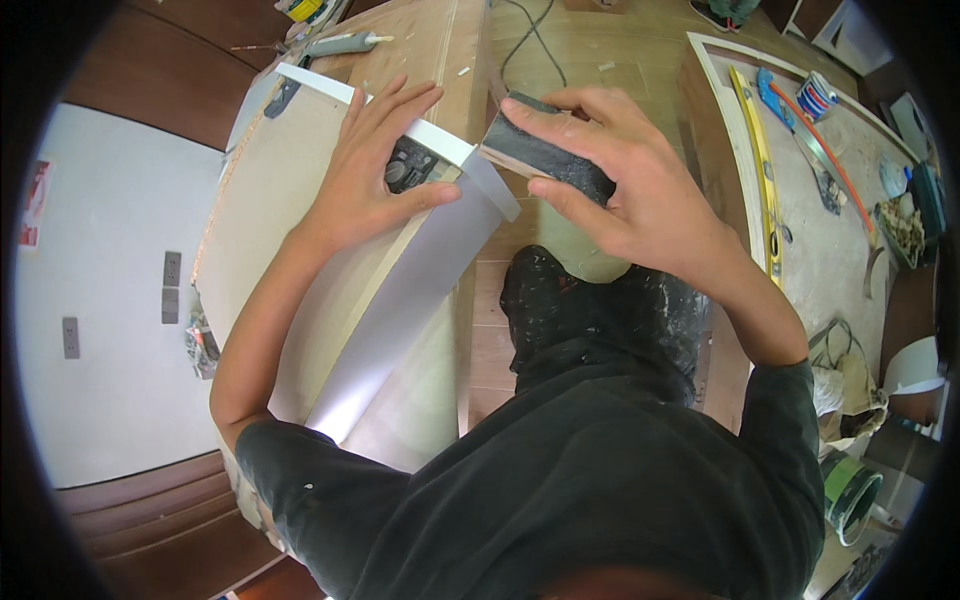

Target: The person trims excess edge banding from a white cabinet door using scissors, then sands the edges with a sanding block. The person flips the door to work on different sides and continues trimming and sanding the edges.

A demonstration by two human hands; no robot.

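While the left hand [362, 170] lies spread: its fingers stretch across the white strip [318, 83], and its thumb rests near the wooden edge [372, 300].
Dark object [410, 165]: beneath that hand, partly covered, its kind unclear.
Right hand [648, 165]: clamped round a black block [560, 150], thumb along the near side, fingers over the far side.
Black block: its left end is at the strip's corner; whether the two touch, I cannot tell.
Between the hands: they are apart, with that corner in the gap.
White strip: runs from the upper left to the corner, where a short grey piece [492, 187] angles toward the person.
Grey panel [412, 300]: slopes away below the strip, alongside the wooden edge.
Left bench [260, 190]: a grey tube [340, 46] with a pale nozzle lies toward its far end.
Floor [625, 65]: a dark cable [534, 29] crosses itself.
Right bench [820, 260]: a yellow level [757, 150], a blue-handled saw [769, 88], an orange strip [826, 153] and a small can [818, 95].
Lower right: a green bucket [840, 482], tilted.
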